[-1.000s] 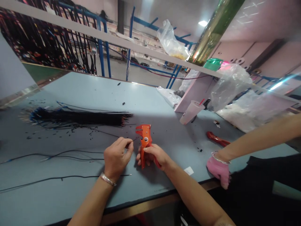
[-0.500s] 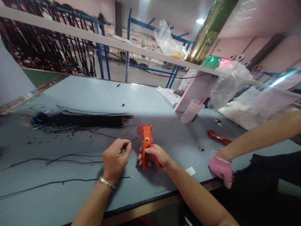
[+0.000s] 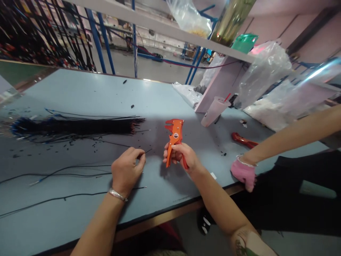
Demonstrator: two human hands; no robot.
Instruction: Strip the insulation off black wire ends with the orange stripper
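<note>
My left hand (image 3: 128,165) pinches a thin black wire (image 3: 148,151) between thumb and fingertips, and its end sticks out to the right. In my right hand (image 3: 182,156) is an orange-red wire stripper (image 3: 176,133), held upright with its jaws pointing left, apart from the wire. My fingers wrap round its handles. Left of my hands lies a thick bundle of black wires (image 3: 80,127), with blue ends at the far left and copper-coloured ends at the right. Several single black wires (image 3: 77,195) lie nearer me, passing beneath my left hand.
A co-worker's pink-gloved hand (image 3: 243,173) rests at the table edge on the right, near a red hand tool (image 3: 243,140). A plastic cup (image 3: 215,112) with a red straw stands by the shelf support (image 3: 226,78). Plastic bags (image 3: 266,74) and black scraps (image 3: 132,106) lie about.
The wire stripper has moved right, away from the wire in my left hand, widening the gap between them. My view has tilted down, so the table sits higher in it.
</note>
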